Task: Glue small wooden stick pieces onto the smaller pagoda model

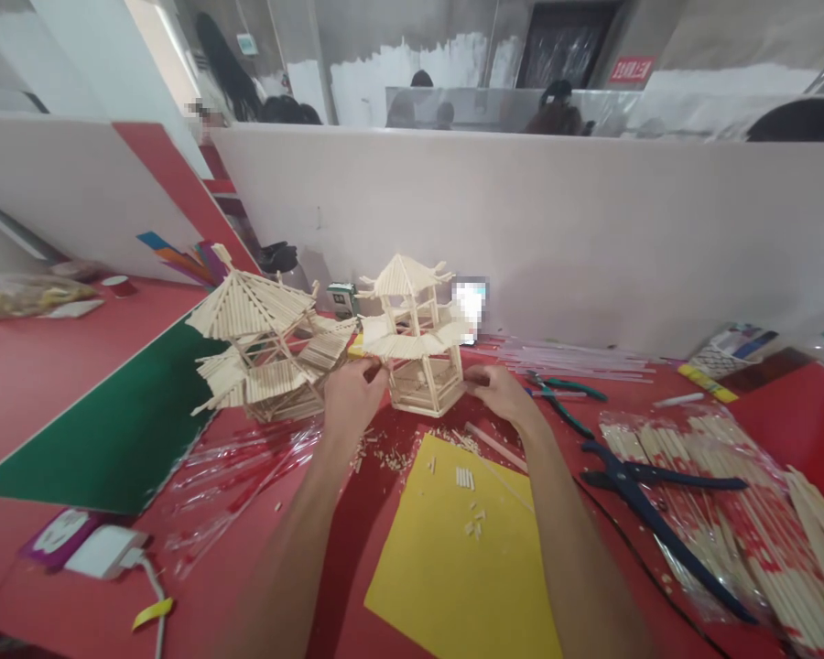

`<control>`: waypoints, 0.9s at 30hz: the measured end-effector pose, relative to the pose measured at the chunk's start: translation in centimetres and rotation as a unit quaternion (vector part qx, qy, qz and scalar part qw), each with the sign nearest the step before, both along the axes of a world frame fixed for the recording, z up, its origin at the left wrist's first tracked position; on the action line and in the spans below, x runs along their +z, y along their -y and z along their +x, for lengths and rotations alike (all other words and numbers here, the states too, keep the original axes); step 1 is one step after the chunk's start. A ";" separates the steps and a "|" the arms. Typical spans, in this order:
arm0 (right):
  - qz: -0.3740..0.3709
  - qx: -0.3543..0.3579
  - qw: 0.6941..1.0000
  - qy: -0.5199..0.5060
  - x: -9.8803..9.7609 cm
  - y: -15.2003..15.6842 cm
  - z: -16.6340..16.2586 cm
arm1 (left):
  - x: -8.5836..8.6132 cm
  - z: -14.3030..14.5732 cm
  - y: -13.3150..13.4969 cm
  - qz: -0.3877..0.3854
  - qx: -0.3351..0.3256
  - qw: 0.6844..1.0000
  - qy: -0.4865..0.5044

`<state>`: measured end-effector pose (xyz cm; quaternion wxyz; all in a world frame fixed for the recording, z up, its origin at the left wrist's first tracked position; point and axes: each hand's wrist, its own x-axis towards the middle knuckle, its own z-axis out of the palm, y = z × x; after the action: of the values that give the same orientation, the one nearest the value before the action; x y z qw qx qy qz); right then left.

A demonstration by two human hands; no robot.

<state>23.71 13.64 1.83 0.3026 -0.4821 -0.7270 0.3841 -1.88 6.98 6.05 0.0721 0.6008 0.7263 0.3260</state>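
Observation:
A small tiered pagoda model (418, 343) made of pale wooden sticks stands upright on the red table. My left hand (357, 394) is closed at its left side, with the fingertips partly hidden behind the lower roof edge. At the lower right corner of the same model, my right hand (504, 394) has its fingers curled against the base. A second, larger stick pagoda (257, 343) stands to the left, close to my left wrist. Below my hands lies a yellow sheet (460, 558) with several short cut stick pieces (465, 478) on it.
Green-handled pliers (563, 403) and large dark blue cutters (659, 513) lie at the right, beside bagged bundles of sticks (734, 513). A white charger (106, 551) sits at the left front. A pale partition (522, 229) stands behind; people are beyond it.

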 end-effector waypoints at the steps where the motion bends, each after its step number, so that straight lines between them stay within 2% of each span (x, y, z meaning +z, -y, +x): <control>1: -0.001 -0.003 1.000 0.004 -0.1 -0.1 0.0 | 0.0 0.0 -0.1 -0.002 -0.002 1.000 0.000; 8: 0.022 -0.073 0.997 0.027 0.6 -0.1 0.4 | 0.5 0.0 -0.2 -0.016 -0.019 1.000 -0.005; 13: 0.020 -0.060 0.998 0.026 1.3 0.1 1.7 | 1.1 0.4 -0.3 -0.008 -0.030 0.999 -0.015; 17: 0.039 -0.065 0.997 0.001 1.1 -0.2 2.5 | 1.2 0.7 -0.2 0.001 -0.039 0.999 -0.026; 21: 0.051 -0.075 0.995 -0.042 0.4 -0.7 2.0 | 1.2 0.7 0.1 0.002 -0.047 0.998 -0.030; 25: 0.087 -0.060 0.994 -0.009 0.1 -1.3 1.3 | 1.0 0.1 0.3 -0.007 -0.056 0.998 -0.033; 27: 0.075 -0.060 0.995 0.004 0.1 -1.5 1.0 | 0.9 -0.1 0.4 -0.008 -0.061 0.997 -0.037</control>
<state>24.70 15.18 1.90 0.3579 -0.5022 -0.7247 0.3076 -2.02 6.58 6.93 0.0695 0.6552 0.6930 0.2925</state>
